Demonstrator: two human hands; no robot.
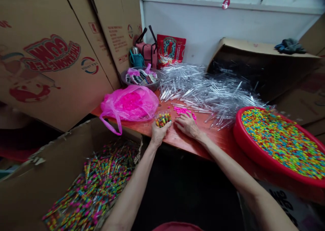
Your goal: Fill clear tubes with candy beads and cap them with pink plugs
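My left hand (158,135) is wrapped around a bundle of clear tubes (163,118) filled with yellow, orange and green candy, above the table's front edge. Just to its right, my right hand (187,125) rests palm down on the table, fingers apart and reaching over a small pile of pink caps (179,110). Its fingertips touch or nearly touch the caps; whether one lies beneath them is hidden. A pink plastic bag (132,104) with more pink pieces inside sits left of the bundle.
Loose empty clear tubes (203,85) heap at the back. A red tub (238,133) of colourful candies stands right. At lower left, a cardboard box (27,187) holds filled tubes (101,183). Large cartons (58,85) wall the left; a grey bowl (154,85) stands behind the bag.
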